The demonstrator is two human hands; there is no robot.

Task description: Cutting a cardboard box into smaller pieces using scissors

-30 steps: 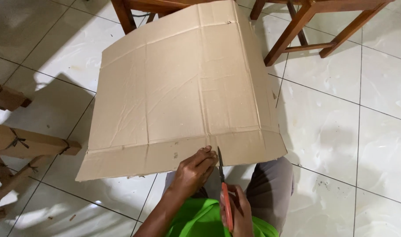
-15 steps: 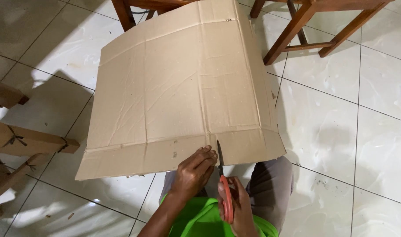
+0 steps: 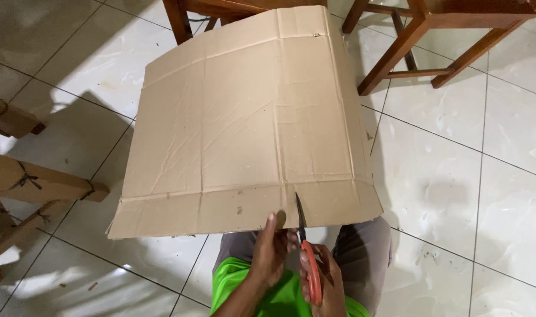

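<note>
Gripping the near edge of a flattened cardboard sheet [image 3: 244, 123], left hand [image 3: 272, 249] pinched shut, right hand [image 3: 324, 282] at 6 o'clock closed around orange-handled scissors [image 3: 306, 252], blades in the cardboard's edge

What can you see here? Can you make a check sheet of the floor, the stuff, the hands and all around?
Surface: white tiled floor, shiny, with small specks.
Job's things: big flattened cardboard sheet, creased; scissors with orange handles, blades in a slit at its near edge.
Clutter: nothing seen.
Grippers: left hand pinches the cardboard's near edge; right hand holds the scissors.
Cables: nothing seen.
Surroundings: wooden chair legs behind; cardboard tubes at left.
</note>
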